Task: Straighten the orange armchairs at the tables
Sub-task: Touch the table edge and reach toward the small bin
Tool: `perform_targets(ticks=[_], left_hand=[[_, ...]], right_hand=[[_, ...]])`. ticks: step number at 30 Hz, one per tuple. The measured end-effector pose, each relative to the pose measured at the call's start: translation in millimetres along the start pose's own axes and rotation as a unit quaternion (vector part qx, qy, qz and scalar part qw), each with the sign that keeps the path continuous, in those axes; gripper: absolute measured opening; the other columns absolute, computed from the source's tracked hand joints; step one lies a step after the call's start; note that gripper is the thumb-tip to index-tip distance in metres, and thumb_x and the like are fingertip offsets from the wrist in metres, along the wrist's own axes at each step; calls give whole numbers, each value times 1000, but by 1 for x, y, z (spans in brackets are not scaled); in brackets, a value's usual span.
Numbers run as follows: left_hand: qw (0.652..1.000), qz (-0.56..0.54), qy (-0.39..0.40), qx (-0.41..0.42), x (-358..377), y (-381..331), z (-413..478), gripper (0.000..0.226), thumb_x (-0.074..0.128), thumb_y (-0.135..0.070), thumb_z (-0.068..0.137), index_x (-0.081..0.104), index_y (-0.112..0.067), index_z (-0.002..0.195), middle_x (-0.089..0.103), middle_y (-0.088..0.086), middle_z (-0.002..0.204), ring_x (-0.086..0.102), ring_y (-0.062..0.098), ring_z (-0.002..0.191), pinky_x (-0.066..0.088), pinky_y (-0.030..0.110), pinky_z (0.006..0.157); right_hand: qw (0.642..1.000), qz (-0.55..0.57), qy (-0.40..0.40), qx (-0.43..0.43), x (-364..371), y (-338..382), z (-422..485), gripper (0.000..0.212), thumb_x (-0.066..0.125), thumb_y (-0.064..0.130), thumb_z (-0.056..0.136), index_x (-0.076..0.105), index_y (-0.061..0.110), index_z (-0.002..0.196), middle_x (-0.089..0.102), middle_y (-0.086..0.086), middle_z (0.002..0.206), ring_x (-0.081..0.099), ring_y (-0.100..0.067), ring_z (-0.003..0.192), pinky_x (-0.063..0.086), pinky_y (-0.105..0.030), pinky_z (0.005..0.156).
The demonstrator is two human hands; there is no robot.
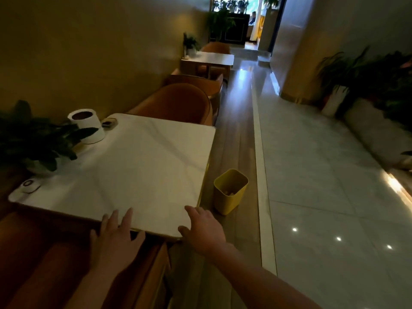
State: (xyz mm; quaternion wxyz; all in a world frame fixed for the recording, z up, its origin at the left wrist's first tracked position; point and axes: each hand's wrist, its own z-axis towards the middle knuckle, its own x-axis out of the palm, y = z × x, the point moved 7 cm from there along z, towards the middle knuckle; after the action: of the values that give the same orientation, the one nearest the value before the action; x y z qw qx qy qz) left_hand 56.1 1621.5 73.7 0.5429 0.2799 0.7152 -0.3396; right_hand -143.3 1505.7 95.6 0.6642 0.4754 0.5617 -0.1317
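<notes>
Below, at the near edge of the white marble table point(138, 166), both hands are seen. The left hand point(116, 241) is laid flat with the fingers spread, and its fingertips rest on the table top at the edge. The right hand point(204, 228) is also open, with the fingers loosely apart, and it is placed on the near right corner of the table; nothing is pinched by either hand.

One orange armchair point(176, 103) is set at the far side of the table, its rounded back turned away from the camera. A second orange armchair point(44, 264) is seen in the lower left, directly under the left forearm, close to the near table edge. On the table a potted plant point(33, 139) and a white cylinder holder point(88, 126) are standing by the wall. A yellow bin point(229, 190) stands on the floor just beside the table's right side.
</notes>
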Motion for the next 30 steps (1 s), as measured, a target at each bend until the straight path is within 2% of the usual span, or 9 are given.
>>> perform_targets(ticks=[12,19,22,30], left_hand=[[1000,-4,-18,-16,-13,-144,134,77,35,-63,97,2,-31,160,2,7,168,-3,28,154,7,56,122],[999,3,-27,-44,7,-265,209,77,36,-62,97,5,-30,160,3,8,168,-2,29,154,8,57,121],[997,-11,-23,-79,18,-319,237,77,35,-64,97,6,-31,160,4,8,169,-2,29,154,8,58,122],[990,-36,-13,-136,31,-430,312,75,33,-62,99,0,-32,160,-1,7,169,-5,29,154,7,58,121]], right_hand=[[999,-11,20,-27,-84,-105,157,63,54,46,95,29,26,149,45,-3,146,41,-25,133,44,-44,102],[997,-3,46,-54,-138,-220,239,57,54,42,95,35,25,147,47,-3,143,44,-25,131,45,-43,103],[996,-6,61,-61,-168,-279,280,55,55,45,93,39,28,143,53,-1,134,49,-23,124,50,-41,95],[989,-19,116,-89,-230,-389,378,49,55,40,95,40,31,141,56,1,123,54,-18,111,53,-35,87]])
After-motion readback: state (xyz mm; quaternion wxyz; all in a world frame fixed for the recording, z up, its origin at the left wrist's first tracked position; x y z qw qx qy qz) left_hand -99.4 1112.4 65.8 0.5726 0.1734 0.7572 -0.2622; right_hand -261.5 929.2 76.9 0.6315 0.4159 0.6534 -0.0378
